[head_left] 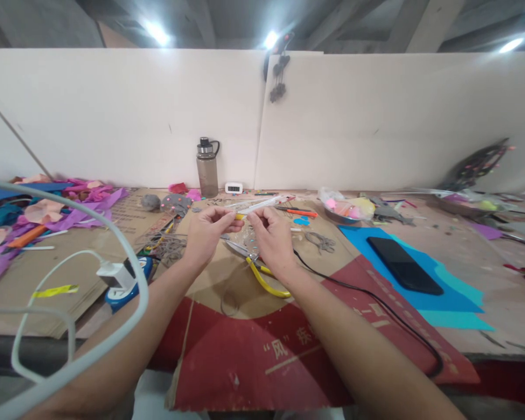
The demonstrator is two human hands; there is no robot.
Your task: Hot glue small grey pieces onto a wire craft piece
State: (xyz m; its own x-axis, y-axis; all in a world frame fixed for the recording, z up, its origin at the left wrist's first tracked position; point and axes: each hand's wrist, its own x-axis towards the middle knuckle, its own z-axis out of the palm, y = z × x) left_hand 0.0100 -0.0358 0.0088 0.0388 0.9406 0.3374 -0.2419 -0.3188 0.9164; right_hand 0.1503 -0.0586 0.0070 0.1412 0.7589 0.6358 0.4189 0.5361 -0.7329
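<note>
My left hand [207, 232] and my right hand [272, 234] meet over the cardboard, thumbs and fingers closed in pinches. Between the left fingertips sits a small yellow piece [240, 216], its right end close to the right thumb. What the right fingertips grip is too small to make out. A pale white strip [265, 203] shows just beyond the right fingers; whether it is held I cannot tell. Below the hands lie scissors with yellow handles [262, 281], blades pointing up and left, partly hidden by the right hand.
Left: a blue-and-white power strip [145, 274] with a white plug, and colored crepe paper [87, 201]. Behind: a bottle [208, 175] and small clock [233, 188]. Right: a black phone [402, 264] on blue sheets [455, 298]. A black cable [367, 293] crosses the cardboard [227, 361].
</note>
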